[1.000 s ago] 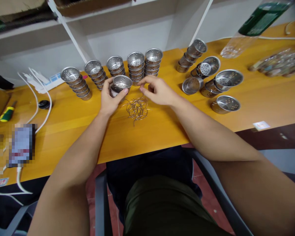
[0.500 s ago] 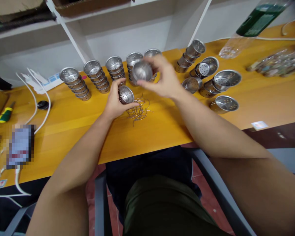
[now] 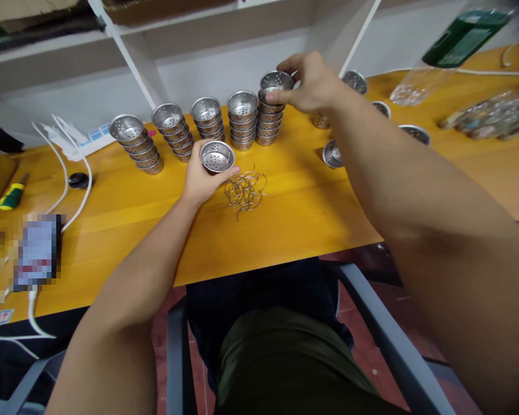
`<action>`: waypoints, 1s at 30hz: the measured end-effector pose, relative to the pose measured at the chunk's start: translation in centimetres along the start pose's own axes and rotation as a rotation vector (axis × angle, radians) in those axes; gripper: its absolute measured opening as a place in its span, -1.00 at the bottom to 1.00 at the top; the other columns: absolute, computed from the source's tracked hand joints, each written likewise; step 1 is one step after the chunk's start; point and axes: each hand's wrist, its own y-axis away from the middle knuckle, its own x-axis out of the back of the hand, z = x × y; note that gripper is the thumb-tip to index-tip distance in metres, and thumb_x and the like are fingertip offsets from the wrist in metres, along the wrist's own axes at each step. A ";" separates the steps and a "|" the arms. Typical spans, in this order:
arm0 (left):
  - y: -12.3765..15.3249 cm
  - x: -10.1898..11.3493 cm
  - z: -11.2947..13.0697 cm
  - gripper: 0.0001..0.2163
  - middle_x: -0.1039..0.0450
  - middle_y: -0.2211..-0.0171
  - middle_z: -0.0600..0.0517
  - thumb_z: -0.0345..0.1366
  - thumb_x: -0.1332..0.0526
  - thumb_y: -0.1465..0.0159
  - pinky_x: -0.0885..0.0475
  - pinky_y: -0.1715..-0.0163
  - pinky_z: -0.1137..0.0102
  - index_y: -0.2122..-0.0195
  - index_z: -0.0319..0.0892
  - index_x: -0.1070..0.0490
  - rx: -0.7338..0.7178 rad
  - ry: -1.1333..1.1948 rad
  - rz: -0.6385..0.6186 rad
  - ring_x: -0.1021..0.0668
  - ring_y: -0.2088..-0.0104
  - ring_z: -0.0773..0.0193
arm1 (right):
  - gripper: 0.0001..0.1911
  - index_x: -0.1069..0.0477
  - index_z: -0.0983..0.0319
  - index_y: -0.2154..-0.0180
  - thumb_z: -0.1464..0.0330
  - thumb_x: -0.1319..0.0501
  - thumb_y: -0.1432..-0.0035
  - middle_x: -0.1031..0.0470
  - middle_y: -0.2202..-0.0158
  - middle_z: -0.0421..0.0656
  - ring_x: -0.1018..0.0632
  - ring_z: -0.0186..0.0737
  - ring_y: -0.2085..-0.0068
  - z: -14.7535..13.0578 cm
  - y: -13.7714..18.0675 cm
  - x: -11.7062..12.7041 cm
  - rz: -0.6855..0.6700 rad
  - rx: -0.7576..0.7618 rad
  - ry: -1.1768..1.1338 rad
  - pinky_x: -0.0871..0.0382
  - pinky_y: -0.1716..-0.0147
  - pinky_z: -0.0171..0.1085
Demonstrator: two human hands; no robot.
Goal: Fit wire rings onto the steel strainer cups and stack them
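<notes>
My left hand (image 3: 203,177) is closed round a small perforated metal cup (image 3: 217,157), its open top facing up, just above the table. Beside that hand lies a tangle of thin bent metal wires (image 3: 245,191). My right hand (image 3: 309,83) grips another perforated metal cup (image 3: 275,84) by its rim, at the top of the rightmost stack (image 3: 268,128) in the back row. To the left of it in that row stand more stacks of the same cups, such as the nearest stack (image 3: 243,125) and the far-left stack (image 3: 139,147).
Behind my right arm, partly hidden, are more metal cups (image 3: 332,153). A plastic bottle with a green label (image 3: 465,37) and a clear bag of small items (image 3: 493,118) lie at the right. On the left are a phone (image 3: 38,251), white cables, a power strip (image 3: 97,143) and a screwdriver (image 3: 12,196).
My right hand has moved back and right, carrying its cup from near the left hand onto the rightmost stack. My left hand keeps its cup, now tipped more upright.
</notes>
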 end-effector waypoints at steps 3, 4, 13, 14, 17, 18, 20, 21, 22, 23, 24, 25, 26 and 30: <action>0.0 -0.1 -0.4 0.08 -0.66 -0.28 -0.13 0.56 -0.82 -0.11 -0.67 -0.56 -0.27 -0.41 0.05 -0.47 0.001 -0.007 0.003 -0.78 -0.36 -0.28 | -0.24 -0.46 -0.11 0.32 -0.36 -0.85 -0.14 -0.24 0.56 -0.39 -0.30 -0.13 0.06 1.9 0.0 1.4 -0.010 -0.001 0.054 -0.36 -0.07 -0.11; 0.0 -0.1 -0.5 0.09 -0.65 -0.28 -0.13 0.58 -0.81 -0.11 -0.68 -0.55 -0.27 -0.41 0.04 -0.47 0.000 -0.009 0.002 -0.77 -0.35 -0.27 | -0.26 -0.46 -0.10 0.32 -0.32 -0.86 -0.17 -0.25 0.55 -0.40 -0.32 -0.15 0.09 2.5 -0.1 1.8 -0.014 -0.007 0.083 -0.38 -0.04 -0.12; 0.0 -0.2 -1.0 0.18 -0.59 -0.32 -0.14 0.67 -0.77 -0.06 -0.70 -0.50 -0.14 -0.43 0.06 -0.35 -0.043 -0.001 0.033 -0.77 -0.34 -0.20 | -0.23 -0.73 0.02 -0.19 -0.43 -0.68 -0.41 -0.72 -0.07 -0.09 -0.44 -0.03 -0.10 -0.7 1.9 -0.7 0.315 -0.057 0.314 -0.51 -0.23 -0.03; 0.1 -0.2 -1.0 0.18 -0.59 -0.32 -0.14 0.67 -0.77 -0.06 -0.70 -0.51 -0.14 -0.42 0.06 -0.35 -0.048 -0.004 0.031 -0.77 -0.34 -0.21 | -0.29 -0.72 0.05 -0.32 -0.33 -0.62 -0.57 -0.70 -0.26 0.00 -0.49 0.01 -0.15 -2.2 2.7 -2.1 0.369 -0.048 0.356 -0.53 -0.29 0.03; 0.1 -0.3 -1.1 0.15 -0.59 -0.33 -0.15 0.66 -0.76 -0.10 -0.68 -0.54 -0.15 -0.43 0.05 -0.36 -0.079 -0.014 0.002 -0.76 -0.38 -0.25 | -0.58 -0.76 0.11 -0.27 -0.05 -0.52 -0.70 -0.67 -0.30 0.16 -0.60 0.22 -0.26 -6.4 5.2 -7.4 0.317 0.060 0.379 -0.54 -0.39 0.20; 0.1 -0.2 -1.0 0.14 -0.59 -0.34 -0.16 0.64 -0.76 -0.13 -0.67 -0.54 -0.16 -0.44 0.05 -0.37 -0.091 -0.019 -0.013 -0.75 -0.39 -0.26 | -0.66 -0.76 0.08 -0.22 -0.01 -0.49 -0.72 -0.70 -0.25 0.12 -0.63 0.24 -0.24 -7.5 5.9 -9.4 0.213 0.042 0.313 -0.57 -0.36 0.20; 0.1 0.0 -0.6 0.08 -0.60 -0.35 -0.17 0.57 -0.75 -0.22 -0.67 -0.55 -0.17 -0.48 0.05 -0.38 -0.116 -0.033 -0.047 -0.75 -0.41 -0.28 | -0.74 -0.75 0.08 -0.19 0.09 -0.40 -0.74 -0.74 -0.22 0.08 -0.68 0.23 -0.19 -9.0 7.0 -12.8 -0.025 0.001 0.209 -0.62 -0.30 0.18; 0.1 0.1 -0.4 0.03 -0.61 -0.36 -0.18 0.51 -0.75 -0.27 -0.67 -0.56 -0.17 -0.50 0.06 -0.39 -0.133 -0.046 -0.066 -0.74 -0.42 -0.28 | -0.75 -0.74 0.10 -0.19 0.16 -0.35 -0.74 -0.75 -0.25 0.08 -0.70 0.22 -0.20 -9.4 7.3 -14.2 -0.111 -0.009 0.190 -0.62 -0.29 0.17; 0.0 0.3 -0.1 -0.02 -0.62 -0.37 -0.18 0.44 -0.74 -0.31 -0.67 -0.56 -0.18 -0.51 0.07 -0.41 -0.157 -0.062 -0.086 -0.74 -0.42 -0.29 | -0.77 -0.72 0.13 -0.17 0.22 -0.32 -0.72 -0.75 -0.25 0.09 -0.70 0.20 -0.19 -9.6 7.6 -15.3 -0.183 -0.017 0.181 -0.62 -0.27 0.15; -0.1 0.5 0.1 -0.08 -0.63 -0.38 -0.18 0.37 -0.73 -0.34 -0.67 -0.56 -0.19 -0.52 0.08 -0.43 -0.187 -0.080 -0.106 -0.74 -0.42 -0.29 | -0.79 -0.71 0.14 -0.13 0.26 -0.29 -0.71 -0.75 -0.24 0.09 -0.70 0.17 -0.16 -9.7 7.7 -16.1 -0.235 -0.026 0.177 -0.61 -0.24 0.12; -0.1 0.6 0.4 -0.14 -0.63 -0.38 -0.17 0.31 -0.72 -0.37 -0.68 -0.55 -0.19 -0.52 0.09 -0.46 -0.218 -0.097 -0.124 -0.74 -0.42 -0.29 | -0.81 -0.68 0.14 -0.08 0.28 -0.28 -0.71 -0.74 -0.19 0.08 -0.69 0.14 -0.11 -9.8 7.8 -16.6 -0.261 -0.037 0.172 -0.59 -0.21 0.09; -0.2 0.7 0.6 -0.20 -0.64 -0.37 -0.17 0.24 -0.70 -0.39 -0.68 -0.54 -0.20 -0.51 0.10 -0.48 -0.246 -0.110 -0.138 -0.75 -0.41 -0.29 | -0.83 -0.64 0.14 -0.01 0.27 -0.28 -0.72 -0.73 -0.12 0.06 -0.67 0.10 -0.05 -9.7 7.8 -16.8 -0.260 -0.053 0.162 -0.57 -0.16 0.06; -0.2 0.7 0.7 -0.24 -0.64 -0.36 -0.17 0.19 -0.68 -0.41 -0.68 -0.54 -0.20 -0.50 0.10 -0.49 -0.269 -0.119 -0.149 -0.74 -0.40 -0.29 | -0.82 -0.59 0.13 0.05 0.24 -0.29 -0.72 -0.71 -0.05 0.03 -0.63 0.07 0.00 -9.7 7.8 -16.9 -0.235 -0.072 0.148 -0.54 -0.11 0.03; -0.2 0.3 1.3 -0.32 -0.63 -0.35 -0.19 -0.01 -0.65 -0.41 -0.68 -0.54 -0.20 -0.48 0.05 -0.50 -0.289 -0.152 -0.169 -0.71 -0.40 -0.29 | -0.63 -0.36 0.09 0.20 0.13 -0.36 -0.71 -0.59 0.14 -0.07 -0.54 -0.01 0.11 -9.3 7.8 -16.5 -0.057 -0.139 0.127 -0.43 0.00 -0.03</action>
